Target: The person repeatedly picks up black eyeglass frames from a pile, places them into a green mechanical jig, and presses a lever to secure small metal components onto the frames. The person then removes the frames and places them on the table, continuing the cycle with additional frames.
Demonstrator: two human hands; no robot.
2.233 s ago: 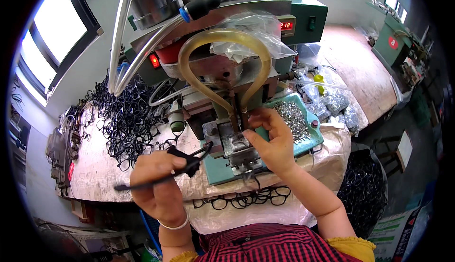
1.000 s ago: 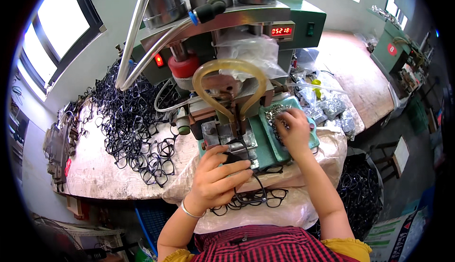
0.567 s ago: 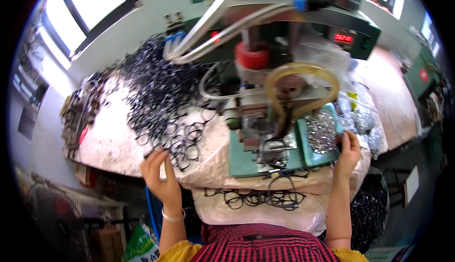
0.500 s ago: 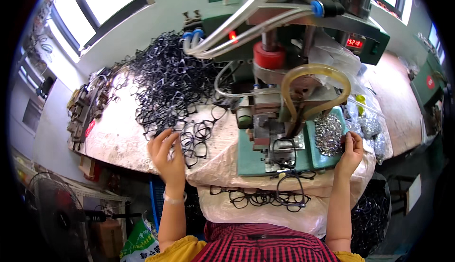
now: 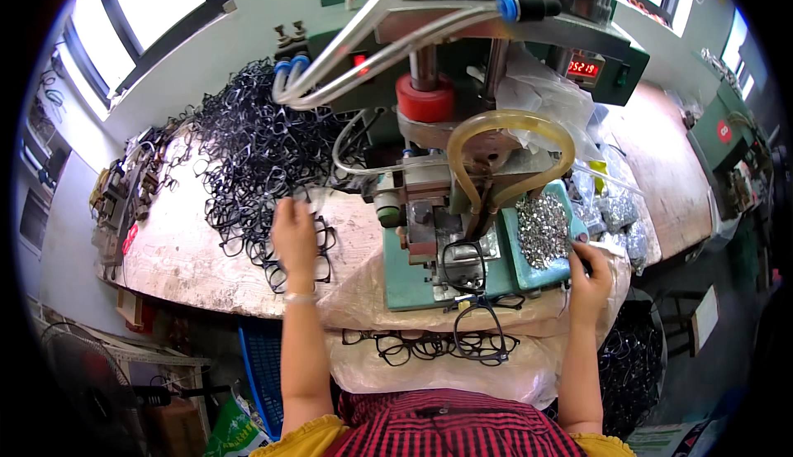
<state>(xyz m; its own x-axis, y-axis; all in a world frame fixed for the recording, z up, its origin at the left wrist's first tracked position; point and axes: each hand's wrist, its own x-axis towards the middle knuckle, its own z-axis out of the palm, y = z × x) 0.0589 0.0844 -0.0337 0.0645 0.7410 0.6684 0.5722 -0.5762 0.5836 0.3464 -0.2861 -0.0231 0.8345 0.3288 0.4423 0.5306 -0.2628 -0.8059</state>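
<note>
My left hand [image 5: 295, 238] is over the near edge of a large pile of black eyeglass frames [image 5: 248, 143]. Its fingers are smeared by motion, so whether they grip a frame does not show. At the right edge of a green tray of small metal parts [image 5: 543, 230], my right hand [image 5: 590, 279] is closed, thumb and fingers together around something small and dark I cannot make out. Between the hands stands a press machine [image 5: 425, 97] with a red collar. One eyeglass frame [image 5: 465, 265] sits upright at its metal fixture, with another frame [image 5: 479, 329] just below.
A row of eyeglass frames [image 5: 405, 348] lies on the plastic-covered front edge. A looped yellowish hose [image 5: 510, 118] hangs before the press. Bags of small parts [image 5: 615, 209] lie right of the tray. A blue crate [image 5: 260, 366] stands below the bench at left.
The whole view has shifted, the bench things now sitting further left. My left hand has moved in toward the press, over the frames. My right hand remains by the tray, slightly lower along its edge.
</note>
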